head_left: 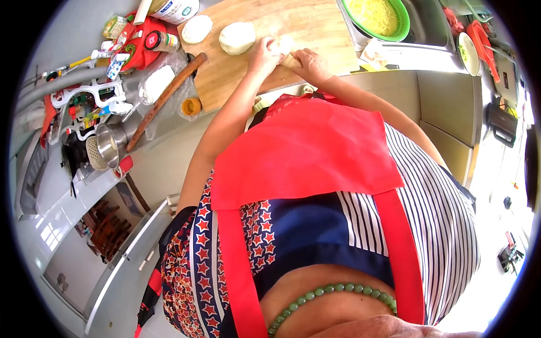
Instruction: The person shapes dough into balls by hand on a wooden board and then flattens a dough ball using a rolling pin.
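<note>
Dough (289,61) is clasped between left hand (267,55) and right hand (310,63), close together over a wooden board (217,81) (two pale dough mounds (236,38) sit nearby).

A home kitchen is shown. It is marked as such by a stainless-steel sink (426,25) set beside a wooden board (270,70) on which pale dough (237,38) is laid. A green colander (403,21) of yellow shreds is placed at the sink, and a rolling pin (167,101) is rested across a plastic bag. Jars and bottles are crowded nearby, with a metal pot (111,145) seen farther off. Cabinet doors (448,112) are fitted below the table.
</note>
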Motion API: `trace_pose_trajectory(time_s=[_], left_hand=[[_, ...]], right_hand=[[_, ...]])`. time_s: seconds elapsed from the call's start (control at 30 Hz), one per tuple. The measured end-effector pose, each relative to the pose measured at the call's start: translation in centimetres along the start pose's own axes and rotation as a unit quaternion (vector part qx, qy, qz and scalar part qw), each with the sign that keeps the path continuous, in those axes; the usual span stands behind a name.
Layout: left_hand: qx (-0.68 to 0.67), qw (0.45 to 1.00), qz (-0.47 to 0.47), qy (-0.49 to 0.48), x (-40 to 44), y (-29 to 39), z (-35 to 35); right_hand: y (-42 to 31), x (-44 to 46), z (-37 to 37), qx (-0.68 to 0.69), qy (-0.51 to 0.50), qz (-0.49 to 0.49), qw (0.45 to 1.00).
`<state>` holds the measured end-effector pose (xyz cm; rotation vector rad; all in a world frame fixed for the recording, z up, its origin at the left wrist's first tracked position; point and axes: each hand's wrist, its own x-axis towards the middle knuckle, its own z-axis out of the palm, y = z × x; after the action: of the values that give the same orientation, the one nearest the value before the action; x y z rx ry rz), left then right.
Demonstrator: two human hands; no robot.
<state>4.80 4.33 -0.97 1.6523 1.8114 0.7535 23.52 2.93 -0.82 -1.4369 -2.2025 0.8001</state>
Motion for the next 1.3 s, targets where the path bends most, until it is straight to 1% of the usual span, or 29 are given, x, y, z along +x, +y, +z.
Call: trace_pose_trajectory(time_s=[0.07,0.17,0.27,0.3,0.4,0.5,0.53,0.6,0.63,0.67,0.7,0.8,0.83,0.93,1.03,1.13,1.23,1.3], left_hand=[[0.011,1.0,0.021,0.002,-0.2,-0.1,0.0],[0.021,0.997,-0.003,0.068,-1.2,1.2,0.8],[0.067,0.986,-0.008,0.153,-1.8,0.8,3.4],[0.067,0.987,0.004,0.148,-2.1,1.1,3.3],[0.072,0.983,0.08,0.149,-2.8,2.1,3.1],[0.042,0.995,0.055,0.067,-2.4,1.9,1.8],[-0.027,0.999,-0.019,-0.038,-1.7,1.6,0.1],[-0.051,0.991,-0.017,-0.126,-1.3,1.4,-2.3],[0.021,0.993,0.066,-0.099,-1.2,2.0,-3.2],[0.093,0.982,0.15,-0.069,-0.9,2.7,-4.1],[0.164,0.958,0.232,-0.039,-0.8,3.0,-4.6],[0.129,0.907,0.389,-0.094,1.3,0.7,-2.8],[0.018,0.929,0.327,-0.17,1.6,0.3,-2.2],[-0.033,0.958,0.223,-0.176,1.2,-0.2,-0.9],[-0.055,0.975,0.178,-0.119,0.3,-0.2,0.2],[-0.075,0.98,0.164,-0.084,-0.2,0.1,0.5],[-0.068,0.981,0.176,-0.04,-0.2,0.5,0.9],[-0.075,0.987,0.136,-0.027,-0.3,1.0,1.2]], right_hand=[[0.8,1.3,0.3,0.064,0.003,0.047,0.997],[1.6,3.0,-0.4,0.183,0.008,0.108,0.977],[0.2,3.9,-0.9,0.173,0.016,0.074,0.982],[-0.4,4.1,-1.4,0.167,0.001,0.094,0.981],[-1.3,4.3,-1.9,0.085,0.003,0.099,0.991],[0.8,5.4,-1.7,0.13,-0.021,0.095,0.987],[1.5,5.8,-1.5,0.17,-0.044,0.093,0.98],[2.7,6.2,-1.5,0.245,-0.086,0.091,0.962],[2.5,6.1,-1.8,0.22,-0.074,0.077,0.97],[2.4,6.2,-1.9,0.203,-0.072,0.065,0.974],[2.3,6.4,-1.9,0.186,-0.069,0.053,0.979],[2.4,6.4,-1.0,0.17,-0.049,0.035,0.984],[2.5,6.4,-0.8,0.17,-0.04,0.031,0.984],[2.2,5.5,-1.1,0.184,0.01,0.048,0.982],[1.8,4.8,-1.4,0.174,0.034,0.057,0.983],[1.5,3.9,-1.6,0.232,0.046,0.096,0.967],[2.1,2.8,-0.9,0.206,0.08,0.087,0.971],[2.0,2.0,-0.9,0.203,0.072,0.095,0.972]])
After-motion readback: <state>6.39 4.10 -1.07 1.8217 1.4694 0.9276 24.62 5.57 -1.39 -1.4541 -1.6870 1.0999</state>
